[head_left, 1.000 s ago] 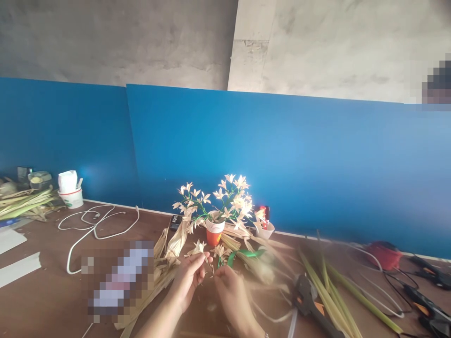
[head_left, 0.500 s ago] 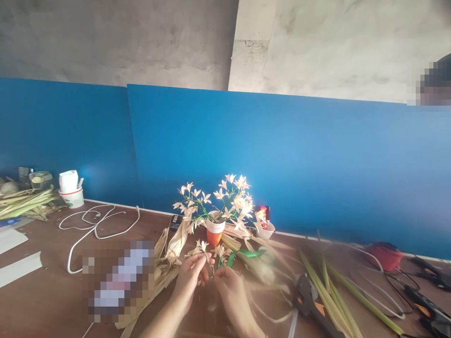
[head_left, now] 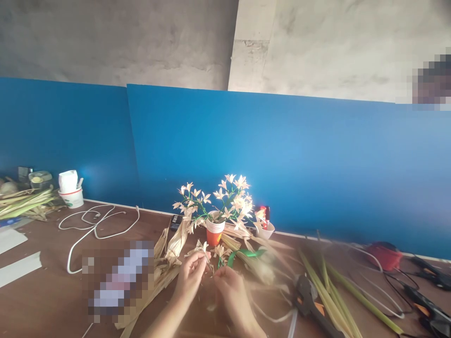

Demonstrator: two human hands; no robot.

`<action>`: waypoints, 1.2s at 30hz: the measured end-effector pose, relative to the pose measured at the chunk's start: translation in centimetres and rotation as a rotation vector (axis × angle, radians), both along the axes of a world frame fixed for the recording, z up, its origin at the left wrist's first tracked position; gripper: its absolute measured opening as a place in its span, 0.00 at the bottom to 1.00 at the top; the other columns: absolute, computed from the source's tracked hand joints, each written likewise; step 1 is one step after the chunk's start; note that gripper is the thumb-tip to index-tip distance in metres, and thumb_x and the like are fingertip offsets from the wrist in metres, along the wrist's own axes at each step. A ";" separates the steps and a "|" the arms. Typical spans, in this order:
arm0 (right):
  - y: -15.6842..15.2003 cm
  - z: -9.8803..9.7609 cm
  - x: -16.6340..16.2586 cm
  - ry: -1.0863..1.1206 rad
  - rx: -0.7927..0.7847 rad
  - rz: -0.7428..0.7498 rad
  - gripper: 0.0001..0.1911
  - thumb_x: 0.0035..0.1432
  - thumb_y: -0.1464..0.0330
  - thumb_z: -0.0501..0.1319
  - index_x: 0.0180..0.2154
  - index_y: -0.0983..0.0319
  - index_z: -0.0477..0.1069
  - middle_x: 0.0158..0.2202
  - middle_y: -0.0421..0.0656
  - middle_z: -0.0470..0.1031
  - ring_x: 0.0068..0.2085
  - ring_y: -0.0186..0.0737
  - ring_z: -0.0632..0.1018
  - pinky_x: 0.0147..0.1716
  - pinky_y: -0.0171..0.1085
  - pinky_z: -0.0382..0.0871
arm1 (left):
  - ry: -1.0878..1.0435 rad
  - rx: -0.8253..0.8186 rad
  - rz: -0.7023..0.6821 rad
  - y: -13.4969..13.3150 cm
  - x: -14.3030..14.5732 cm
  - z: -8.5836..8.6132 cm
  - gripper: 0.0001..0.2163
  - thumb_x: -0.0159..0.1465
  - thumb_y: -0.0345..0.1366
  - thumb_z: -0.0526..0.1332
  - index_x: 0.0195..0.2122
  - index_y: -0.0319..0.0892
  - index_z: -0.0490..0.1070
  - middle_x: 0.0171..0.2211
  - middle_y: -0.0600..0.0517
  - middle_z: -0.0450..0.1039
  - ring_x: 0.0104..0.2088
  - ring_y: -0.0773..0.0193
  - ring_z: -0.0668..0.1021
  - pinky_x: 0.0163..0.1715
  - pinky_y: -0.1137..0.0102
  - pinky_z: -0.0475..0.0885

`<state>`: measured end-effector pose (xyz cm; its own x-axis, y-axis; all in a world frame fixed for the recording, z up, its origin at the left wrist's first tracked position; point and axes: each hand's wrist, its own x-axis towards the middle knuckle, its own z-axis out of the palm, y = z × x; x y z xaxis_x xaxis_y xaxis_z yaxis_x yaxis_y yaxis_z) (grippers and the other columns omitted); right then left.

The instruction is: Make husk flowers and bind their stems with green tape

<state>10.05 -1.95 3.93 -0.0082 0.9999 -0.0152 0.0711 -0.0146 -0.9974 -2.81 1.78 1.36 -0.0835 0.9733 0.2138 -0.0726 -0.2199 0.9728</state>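
Low in the middle of the view, my left hand [head_left: 190, 278] pinches a small pale husk flower [head_left: 200, 247] by its thin stem. My right hand [head_left: 230, 287] is closed just to its right, fingertips meeting the same stem below the flower. Just behind them stands an orange paper cup [head_left: 214, 233] holding a bunch of similar cream flowers [head_left: 220, 197] on green stems. Dried corn husks [head_left: 176, 244] lie to the left of my hands and a green ribbon piece [head_left: 246, 253] lies to the right.
A black glue gun [head_left: 308, 300] and long green leaves [head_left: 334, 291] lie on the brown table at right, with more glue guns and cables at the far right. A white cable [head_left: 95, 220], a white cup [head_left: 72, 197] and more leaves are at left. A blue board backs the table.
My hands have shifted only slightly, the left fingers turning the small flower a little; everything else stays put.
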 end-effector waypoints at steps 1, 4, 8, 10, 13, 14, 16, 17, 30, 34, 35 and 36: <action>0.0 0.0 0.0 0.008 -0.005 -0.002 0.05 0.47 0.67 0.55 0.23 0.61 0.63 0.13 0.33 0.62 0.17 0.30 0.64 0.18 0.29 0.55 | 0.010 0.032 0.001 0.0 0.0 0.0 0.13 0.56 0.46 0.63 0.30 0.40 0.76 0.33 0.46 0.77 0.26 0.63 0.76 0.28 0.71 0.71; 0.0 0.0 -0.1 0.035 -0.030 -0.001 0.05 0.47 0.67 0.56 0.23 0.61 0.63 0.13 0.33 0.61 0.16 0.30 0.64 0.18 0.29 0.54 | 0.054 0.098 0.009 0.0 0.0 0.0 0.11 0.57 0.44 0.61 0.30 0.41 0.75 0.37 0.45 0.77 0.31 0.60 0.77 0.33 0.69 0.73; 0.1 0.1 -0.2 0.060 -0.047 -0.008 0.06 0.45 0.66 0.56 0.21 0.61 0.63 0.12 0.33 0.62 0.16 0.30 0.64 0.18 0.30 0.54 | 0.138 0.147 0.034 -0.1 -0.1 0.0 0.11 0.59 0.43 0.59 0.32 0.41 0.75 0.36 0.44 0.77 0.33 0.58 0.77 0.35 0.68 0.73; 0.1 0.2 -0.2 0.077 -0.055 -0.012 0.06 0.44 0.66 0.57 0.21 0.61 0.63 0.11 0.33 0.61 0.15 0.30 0.63 0.17 0.30 0.54 | 0.167 0.150 0.032 -0.2 -0.1 0.1 0.11 0.60 0.42 0.58 0.32 0.41 0.75 0.35 0.45 0.77 0.33 0.59 0.77 0.35 0.68 0.72; 0.2 0.2 -0.2 0.099 -0.079 -0.019 0.07 0.43 0.65 0.58 0.21 0.61 0.63 0.11 0.33 0.61 0.15 0.30 0.63 0.17 0.29 0.53 | 0.171 0.129 0.027 -0.5 -0.1 0.4 0.12 0.60 0.43 0.58 0.32 0.41 0.76 0.34 0.45 0.77 0.32 0.59 0.77 0.35 0.68 0.72; 0.2 0.1 -0.2 0.104 -0.088 -0.022 0.07 0.42 0.64 0.58 0.21 0.61 0.63 0.11 0.33 0.61 0.14 0.30 0.63 0.17 0.29 0.52 | 0.162 0.117 0.026 -0.5 -0.1 0.5 0.12 0.59 0.43 0.58 0.32 0.41 0.76 0.33 0.45 0.77 0.32 0.59 0.77 0.35 0.68 0.72; 0.3 -0.1 -0.2 0.113 -0.094 -0.021 0.07 0.42 0.64 0.58 0.22 0.61 0.63 0.11 0.33 0.61 0.14 0.29 0.63 0.17 0.29 0.52 | 0.127 0.080 0.019 -0.6 0.0 0.7 0.12 0.58 0.44 0.60 0.32 0.41 0.77 0.31 0.47 0.77 0.31 0.59 0.77 0.34 0.68 0.72; 0.3 -0.2 -0.2 0.118 -0.091 -0.018 0.07 0.42 0.64 0.58 0.22 0.61 0.63 0.11 0.33 0.61 0.14 0.29 0.63 0.16 0.29 0.52 | 0.101 0.057 0.013 -0.7 0.1 0.8 0.12 0.58 0.44 0.60 0.32 0.41 0.77 0.30 0.47 0.76 0.31 0.59 0.77 0.34 0.69 0.71; 0.4 -1.3 -0.5 0.150 -0.062 0.033 0.12 0.45 0.59 0.60 0.24 0.62 0.64 0.12 0.33 0.63 0.14 0.28 0.63 0.16 0.28 0.53 | -0.523 -0.318 -0.097 -0.8 0.6 1.4 0.16 0.49 0.44 0.70 0.34 0.37 0.77 0.28 0.48 0.76 0.22 0.72 0.69 0.19 0.79 0.60; 0.4 -1.1 -0.6 0.117 -0.055 0.019 0.13 0.45 0.59 0.61 0.23 0.61 0.63 0.12 0.33 0.62 0.14 0.29 0.63 0.15 0.29 0.54 | -0.537 -0.320 -0.094 -0.9 0.5 1.6 0.16 0.48 0.44 0.71 0.31 0.37 0.76 0.27 0.50 0.75 0.21 0.73 0.68 0.18 0.79 0.59; 0.3 -1.0 -0.6 0.105 -0.047 0.015 0.13 0.46 0.59 0.61 0.23 0.61 0.63 0.12 0.33 0.62 0.14 0.29 0.63 0.15 0.29 0.55 | -0.539 -0.321 -0.099 -0.9 0.5 1.6 0.16 0.48 0.44 0.71 0.31 0.37 0.75 0.27 0.50 0.75 0.21 0.73 0.68 0.18 0.79 0.59; 0.2 -0.9 -0.6 0.093 -0.037 0.011 0.13 0.46 0.59 0.61 0.23 0.61 0.63 0.13 0.33 0.62 0.15 0.29 0.63 0.15 0.29 0.55 | -0.538 -0.325 -0.107 -0.9 0.4 1.7 0.15 0.48 0.44 0.71 0.31 0.38 0.75 0.27 0.50 0.75 0.22 0.73 0.68 0.19 0.79 0.59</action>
<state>9.48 -1.72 3.03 -0.0224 0.9985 -0.0504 -0.0216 -0.0508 -0.9985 -2.37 0.87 3.06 0.0040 0.9904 -0.1384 -0.5747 0.1155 0.8102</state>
